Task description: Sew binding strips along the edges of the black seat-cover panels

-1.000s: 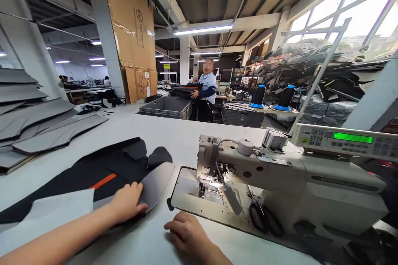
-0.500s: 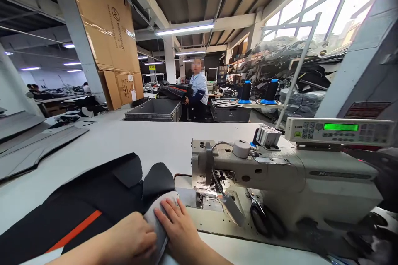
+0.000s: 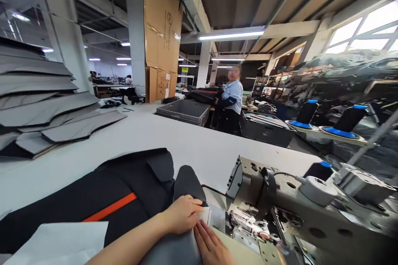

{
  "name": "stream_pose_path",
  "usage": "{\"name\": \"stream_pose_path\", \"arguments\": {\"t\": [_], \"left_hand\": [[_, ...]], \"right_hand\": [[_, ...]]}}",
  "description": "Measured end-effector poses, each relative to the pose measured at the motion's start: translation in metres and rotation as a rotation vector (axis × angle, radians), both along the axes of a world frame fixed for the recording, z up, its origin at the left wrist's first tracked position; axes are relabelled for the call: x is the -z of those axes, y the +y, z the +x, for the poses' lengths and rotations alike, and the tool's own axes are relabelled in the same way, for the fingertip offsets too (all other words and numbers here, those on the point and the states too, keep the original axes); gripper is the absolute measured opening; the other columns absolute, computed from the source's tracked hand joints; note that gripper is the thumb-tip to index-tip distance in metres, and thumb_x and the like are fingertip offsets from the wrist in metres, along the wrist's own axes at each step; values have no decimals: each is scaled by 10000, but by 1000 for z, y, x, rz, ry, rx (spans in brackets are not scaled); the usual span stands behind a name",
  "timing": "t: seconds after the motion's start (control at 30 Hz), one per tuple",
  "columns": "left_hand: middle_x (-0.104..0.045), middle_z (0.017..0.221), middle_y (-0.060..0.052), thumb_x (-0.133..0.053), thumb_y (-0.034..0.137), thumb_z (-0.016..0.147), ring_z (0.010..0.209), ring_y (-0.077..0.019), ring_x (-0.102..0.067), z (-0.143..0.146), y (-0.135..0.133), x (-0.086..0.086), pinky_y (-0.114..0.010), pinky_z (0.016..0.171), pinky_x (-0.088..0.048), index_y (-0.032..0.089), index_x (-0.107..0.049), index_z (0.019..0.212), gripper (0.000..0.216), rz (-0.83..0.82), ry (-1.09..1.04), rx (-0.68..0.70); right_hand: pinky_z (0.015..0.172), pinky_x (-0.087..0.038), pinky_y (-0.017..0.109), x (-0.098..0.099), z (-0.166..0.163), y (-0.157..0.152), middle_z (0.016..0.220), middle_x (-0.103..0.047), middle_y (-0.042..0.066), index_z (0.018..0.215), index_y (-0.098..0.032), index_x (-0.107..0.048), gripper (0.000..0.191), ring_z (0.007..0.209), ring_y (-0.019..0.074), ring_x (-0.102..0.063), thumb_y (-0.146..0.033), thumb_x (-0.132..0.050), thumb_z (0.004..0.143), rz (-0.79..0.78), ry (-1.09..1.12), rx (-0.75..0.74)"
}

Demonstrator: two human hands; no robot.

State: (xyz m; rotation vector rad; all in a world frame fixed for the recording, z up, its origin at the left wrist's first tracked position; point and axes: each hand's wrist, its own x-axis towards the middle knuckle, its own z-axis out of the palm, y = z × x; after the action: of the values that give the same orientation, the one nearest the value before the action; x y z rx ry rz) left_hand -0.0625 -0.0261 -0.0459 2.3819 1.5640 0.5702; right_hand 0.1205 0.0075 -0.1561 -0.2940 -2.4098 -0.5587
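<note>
A black fabric panel with an orange stripe lies on the white table in front of me. A grey piece lies over its near edge. My left hand is closed on the fabric edge just left of the sewing machine. My right hand lies flat, fingers apart, pressing the grey piece next to the machine's needle area. The needle itself is hard to make out.
A stack of grey cut panels sits at the left. Grey crates stand at the table's far edge, where a person in a blue shirt holds dark fabric. Thread cones stand on the right. White paper lies near left.
Both hands have pushed the fabric rightward up to the machine's needle area. My view has swung left and closer, so the control panel has left the frame.
</note>
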Motion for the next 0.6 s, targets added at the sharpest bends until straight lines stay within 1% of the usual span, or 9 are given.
{"name": "stream_pose_path", "arguments": {"t": [0.03,0.13,0.2,0.23,0.3,0.37,0.47,0.53,0.6], "left_hand": [[-647,1179,-23,-431,102,772,989,-214,-580,3,0,-2,-342,846,-460,221,-656,923,296,-8,68,2],[-646,1174,-38,-422,132,810,987,-241,-562,17,-1,-8,-370,813,-453,219,-645,957,281,-20,212,10],[-617,1234,-49,-400,148,834,1034,-253,-544,26,1,-9,-385,830,-445,221,-630,1076,342,-30,246,10],[-588,1284,-52,-390,151,839,1069,-260,-530,31,3,-9,-396,846,-439,224,-608,1150,387,-39,255,10],[-530,1361,-53,-367,151,844,1135,-273,-499,41,7,-7,-418,885,-424,226,-542,1274,470,-64,275,10],[-499,1394,-52,-350,154,847,1168,-277,-479,51,9,-5,-435,917,-406,225,-495,1333,512,-90,292,12],[-484,1408,-44,-360,167,846,1190,-270,-466,62,11,-3,-430,949,-381,240,-499,1333,512,-105,296,-5],[-492,1399,-41,-378,167,839,1191,-267,-465,68,12,-4,-417,949,-379,250,-517,1315,503,-98,288,-21],[-509,1377,-52,-383,161,832,1178,-271,-469,72,14,-5,-414,931,-386,242,-534,1296,494,-91,292,-33]], "right_hand": [[852,-540,270,-5,4,-6,1193,-655,79,1253,-129,-572,458,1100,201,-595,-76,-461,812,-53,5,25],[951,-518,339,-29,15,-32,1249,-609,135,1268,-100,-561,492,1192,249,-531,-114,-516,778,-307,-36,132],[1005,-489,366,-45,23,-45,1269,-585,165,1281,-64,-542,506,1230,264,-498,-134,-528,780,-424,-104,137],[1027,-472,368,-52,28,-48,1281,-573,173,1291,-49,-527,507,1241,263,-488,-140,-522,793,-452,-120,131],[1043,-459,360,-60,39,-51,1281,-570,179,1287,-29,-522,473,1244,256,-487,-124,-486,824,-437,-127,122],[1035,-464,349,-61,50,-51,1261,-584,181,1260,-16,-539,433,1232,254,-499,-87,-443,843,-373,-124,134],[1025,-465,354,-60,62,-51,1246,-591,181,1245,-8,-547,417,1217,263,-509,-75,-420,853,-317,-131,154],[1019,-460,362,-61,67,-51,1247,-590,172,1245,-18,-546,408,1207,258,-511,-93,-415,865,-327,-115,157],[974,-475,364,-65,71,-51,1215,-610,154,1218,-39,-563,385,1164,242,-530,-98,-410,870,-357,-76,154]]}}
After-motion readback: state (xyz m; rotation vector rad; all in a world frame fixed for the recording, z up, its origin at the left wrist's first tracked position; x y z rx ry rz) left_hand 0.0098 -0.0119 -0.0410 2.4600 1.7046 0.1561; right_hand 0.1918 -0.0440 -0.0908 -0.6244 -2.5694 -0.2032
